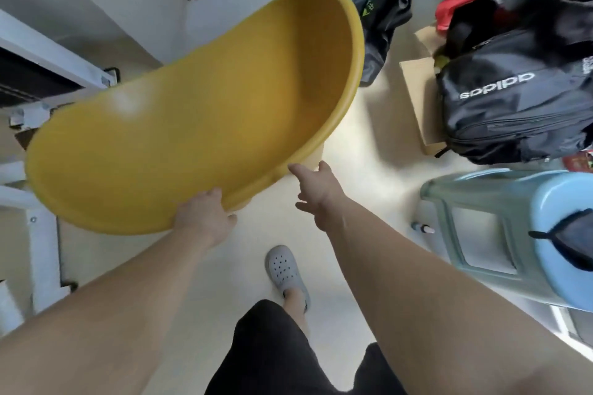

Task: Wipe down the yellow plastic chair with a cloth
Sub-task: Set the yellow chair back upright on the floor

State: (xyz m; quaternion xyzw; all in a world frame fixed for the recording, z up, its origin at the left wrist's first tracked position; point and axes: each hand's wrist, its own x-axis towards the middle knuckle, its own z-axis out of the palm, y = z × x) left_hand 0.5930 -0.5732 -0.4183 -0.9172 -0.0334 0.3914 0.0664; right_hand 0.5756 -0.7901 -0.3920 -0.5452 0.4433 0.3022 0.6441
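The yellow plastic chair (199,112) fills the middle of the head view, tilted, with its curved seat shell facing me. My left hand (205,218) grips the near rim of the shell, fingers wrapped under the edge. My right hand (316,191) is just to the right of that rim, fingers spread and empty, its fingertips close to the chair's edge. I see no cloth in either hand or elsewhere in view.
A white metal frame (41,234) stands at the left. A black backpack (519,96), a cardboard box (420,96) and other bags crowd the right. A light blue plastic stool (513,234) lies at the right. My foot in a grey clog (284,269) stands on the pale floor.
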